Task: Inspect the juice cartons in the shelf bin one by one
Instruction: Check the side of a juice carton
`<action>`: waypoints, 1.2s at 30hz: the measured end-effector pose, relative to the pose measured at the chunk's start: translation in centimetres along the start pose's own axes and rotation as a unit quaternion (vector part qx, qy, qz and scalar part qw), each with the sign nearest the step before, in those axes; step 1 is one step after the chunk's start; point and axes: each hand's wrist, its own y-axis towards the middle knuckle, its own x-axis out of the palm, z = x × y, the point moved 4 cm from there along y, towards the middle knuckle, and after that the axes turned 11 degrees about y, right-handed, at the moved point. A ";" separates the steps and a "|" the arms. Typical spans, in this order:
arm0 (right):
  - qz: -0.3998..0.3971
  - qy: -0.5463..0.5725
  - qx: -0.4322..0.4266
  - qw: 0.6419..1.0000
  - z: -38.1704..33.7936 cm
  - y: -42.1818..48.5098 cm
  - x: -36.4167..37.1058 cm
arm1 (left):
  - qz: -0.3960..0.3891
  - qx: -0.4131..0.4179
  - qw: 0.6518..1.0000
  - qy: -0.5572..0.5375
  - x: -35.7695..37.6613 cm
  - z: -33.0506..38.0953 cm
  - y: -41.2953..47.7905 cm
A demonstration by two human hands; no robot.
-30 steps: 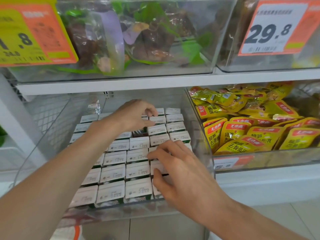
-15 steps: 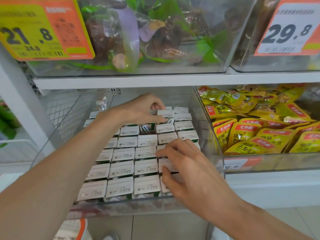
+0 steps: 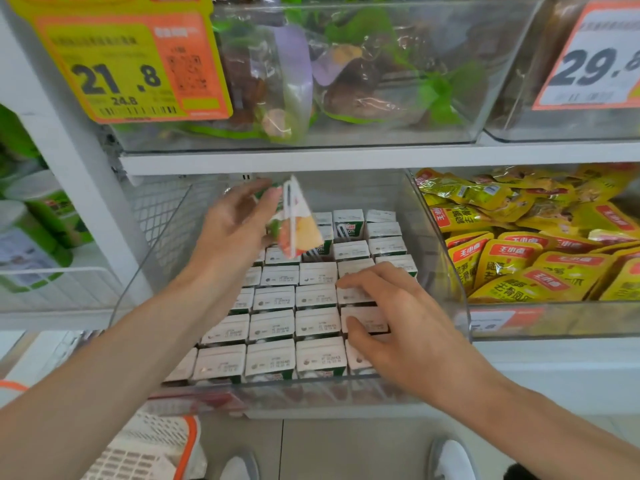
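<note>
Left hand [image 3: 235, 226] is gripping a probably light, stiff juice carton [image 3: 299, 223] by its sides; right hand [image 3: 398, 327] is resting, fingers spread, on the packed cartons [image 3: 273, 327].

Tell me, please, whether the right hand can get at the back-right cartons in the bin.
Probably yes. The right hand rests on the front-right cartons, and the back-right cartons lie uncovered straight ahead. The left hand and its lifted carton sit further left, out of that path.
</note>
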 end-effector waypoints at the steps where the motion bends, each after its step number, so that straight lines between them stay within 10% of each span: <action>1: 0.000 0.005 0.004 1.000 0.0 0.1 0.0 | 0.001 -0.044 0.999 -0.021 -0.7 -0.3 -0.9; 6: 0.001 0.027 0.027 0.999 0.0 0.7 -0.1 | -0.016 -0.200 0.974 -0.102 -1.5 -1.4 -5.1; 36: 0.080 0.464 0.132 0.872 1.1 2.7 0.0 | -0.228 -0.046 0.970 -0.068 0.4 -1.8 -5.5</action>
